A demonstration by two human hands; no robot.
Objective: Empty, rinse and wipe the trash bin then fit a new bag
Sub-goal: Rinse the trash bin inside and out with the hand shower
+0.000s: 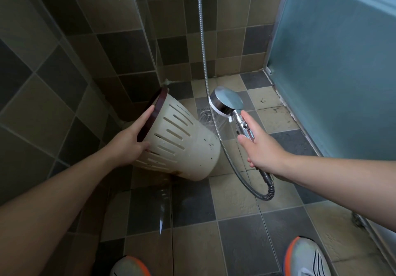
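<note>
A cream slotted trash bin (184, 145) with a dark red rim is tipped on its side above the tiled shower floor, its mouth turned to the left wall and its dirty base toward the right. My left hand (130, 138) grips the bin at its rim, fingers over the edge and thumb on the slotted wall. My right hand (259, 145) holds the chrome handle of a shower head (227, 102). The head faces down and left, and water sprays from it just behind the bin's base onto the floor.
A metal shower hose (203, 57) hangs down the back wall and loops under my right wrist. A frosted blue glass door (334, 72) closes off the right. Tiled walls stand left and behind. Wet floor tiles (235, 207) lie below, with my two shoes (306, 258) at the bottom.
</note>
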